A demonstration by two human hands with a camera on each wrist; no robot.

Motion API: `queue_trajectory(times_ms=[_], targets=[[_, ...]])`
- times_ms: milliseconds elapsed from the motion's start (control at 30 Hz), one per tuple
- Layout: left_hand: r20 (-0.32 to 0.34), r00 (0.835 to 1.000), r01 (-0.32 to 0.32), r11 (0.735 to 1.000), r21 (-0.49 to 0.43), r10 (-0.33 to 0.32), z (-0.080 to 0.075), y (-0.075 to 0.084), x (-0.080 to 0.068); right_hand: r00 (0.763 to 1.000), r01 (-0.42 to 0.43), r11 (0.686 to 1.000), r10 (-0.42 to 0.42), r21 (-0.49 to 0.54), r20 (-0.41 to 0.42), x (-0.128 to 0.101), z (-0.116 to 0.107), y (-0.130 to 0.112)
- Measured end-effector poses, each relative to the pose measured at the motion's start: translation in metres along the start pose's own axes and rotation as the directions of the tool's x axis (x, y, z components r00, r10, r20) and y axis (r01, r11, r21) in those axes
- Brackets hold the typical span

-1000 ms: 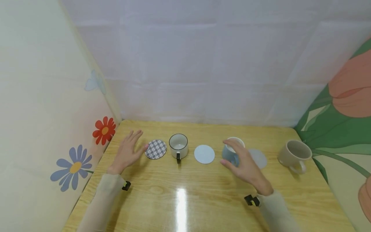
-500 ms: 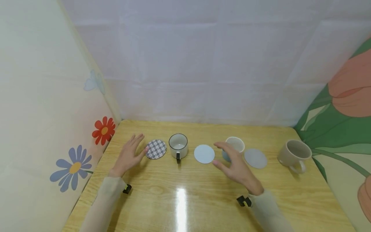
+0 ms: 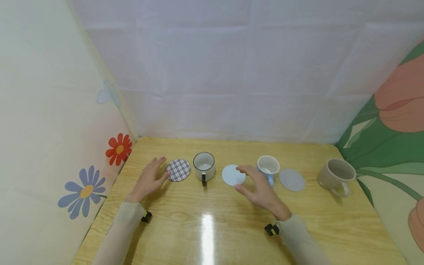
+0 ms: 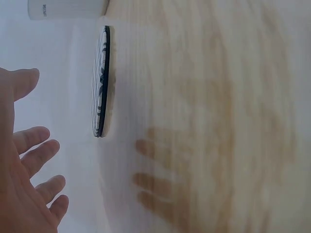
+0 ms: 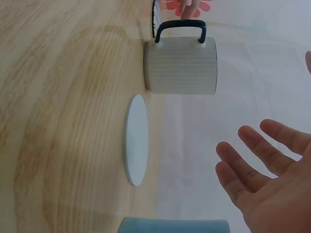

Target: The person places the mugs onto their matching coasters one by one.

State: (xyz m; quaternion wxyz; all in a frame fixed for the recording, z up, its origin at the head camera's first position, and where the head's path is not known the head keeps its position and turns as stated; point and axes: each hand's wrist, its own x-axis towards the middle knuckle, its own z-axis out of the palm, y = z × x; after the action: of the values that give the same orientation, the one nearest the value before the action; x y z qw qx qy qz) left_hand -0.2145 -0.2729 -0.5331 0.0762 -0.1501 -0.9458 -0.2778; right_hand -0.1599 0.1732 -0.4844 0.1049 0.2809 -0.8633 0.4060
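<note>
My left hand (image 3: 147,181) hovers over the table with fingers spread, just left of a round plaid coaster (image 3: 178,170). Nothing is in it. In the left wrist view the coaster (image 4: 101,82) shows edge-on, apart from the fingers. My right hand (image 3: 261,191), fingers loosely extended and holding nothing, is above the table between a pale blue coaster (image 3: 232,175) and a blue mug (image 3: 268,165), partly covering both in the head view. A white mug (image 3: 204,165) with black rim and handle stands between the plaid and pale blue coasters; the right wrist view shows its ribbed side (image 5: 182,65).
A grey coaster (image 3: 292,180) lies right of the blue mug. Farther right stands a beige mug (image 3: 336,175) near the table's right edge. A white cloth wall (image 3: 232,73) rises behind the wooden table (image 3: 179,228), with flower-printed sheets on both sides.
My right hand has moved left, from in front of the blue mug towards the pale blue coaster, uncovering the grey coaster. My left hand has shifted slightly downward. Mugs and coasters have stayed put.
</note>
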Motion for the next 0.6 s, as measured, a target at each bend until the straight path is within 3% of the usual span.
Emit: queue_trajectory(times_ms=[267, 600], targets=[[0.057, 0.998, 0.022, 0.998, -0.053, -0.019, 0.007, -0.001, 0.004, 0.999, -0.022, 1.000, 0.022, 0.009, 0.029, 0.001, 0.006, -0.002], [0.162, 0.986, 0.048, 0.998, -0.038, -0.041, 0.010, -0.003, 0.005, 0.998, -0.029, 1.000, 0.028, 0.012, 0.058, 0.005, 0.011, -0.002]])
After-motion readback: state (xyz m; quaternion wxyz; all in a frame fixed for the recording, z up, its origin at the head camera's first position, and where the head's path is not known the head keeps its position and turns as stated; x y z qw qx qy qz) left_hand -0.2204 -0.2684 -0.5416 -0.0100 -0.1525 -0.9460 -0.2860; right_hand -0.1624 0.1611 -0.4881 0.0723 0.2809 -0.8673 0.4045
